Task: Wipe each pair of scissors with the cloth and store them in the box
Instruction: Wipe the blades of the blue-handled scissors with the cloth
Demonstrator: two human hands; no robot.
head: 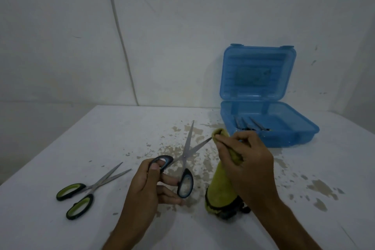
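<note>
My left hand (146, 184) holds a pair of scissors with blue-black handles (185, 155) by its handle loops, blades spread apart above the table. My right hand (245, 160) grips a yellow-green cloth (220, 186) and pinches its upper end around the tip of the right blade. The rest of the cloth hangs down to the table. A second pair of scissors with green-black handles (89, 191) lies on the table at the left, blades slightly apart. The blue plastic box (294, 136) stands at the back right with its lid up. Metal blades of scissors (250, 125) show inside it.
The white table (60, 158) has brownish worn patches across its middle and right side. Its left edge runs diagonally at the left. A white wall stands close behind, with a pipe or cable running down it.
</note>
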